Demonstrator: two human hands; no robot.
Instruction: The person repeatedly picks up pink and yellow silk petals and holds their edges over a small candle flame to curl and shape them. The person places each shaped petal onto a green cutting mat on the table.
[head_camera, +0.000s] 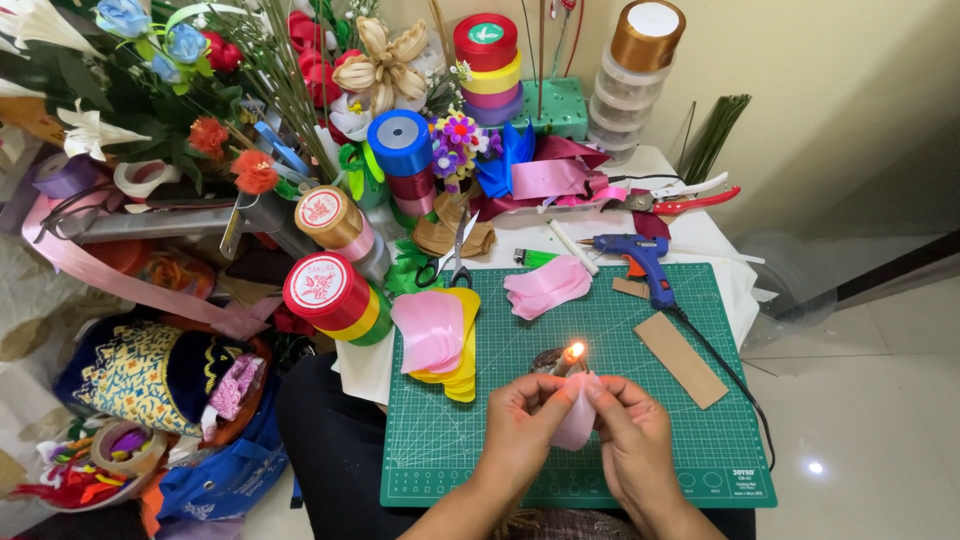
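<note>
Here, nearest to the camera, the left hand (522, 418) and the right hand (628, 428) meet over the near part of the green cutting mat (450, 450). The fingers of both hands are pressed together on a pink ribbon petal (577, 420), pinching it from its two sides, so the petal hangs between them above the mat. Its upper edge is held just at the small flame (575, 349) of a lighter (553, 362) that stands on the mat right behind the hands. The petal looks soft, pale pink and a little shiny, with a rounded lower end; I cannot tell if its edge is already sealed. As far as I can judge, the work is somewhere in the middle: on the left of the mat lies a stack of pink petals over yellow petals (440, 342), and farther, in the middle, another pile of pink petals (547, 286), so many pieces are cut, but no flower is assembled on the mat. Farther right are a brown cardboard strip (681, 358) and a blue glue gun (640, 262), and scissors (452, 262) lie at the far left edge. Beyond them, ribbon rolls (327, 292) and artificial flowers (190, 100) fill the far table.
</note>
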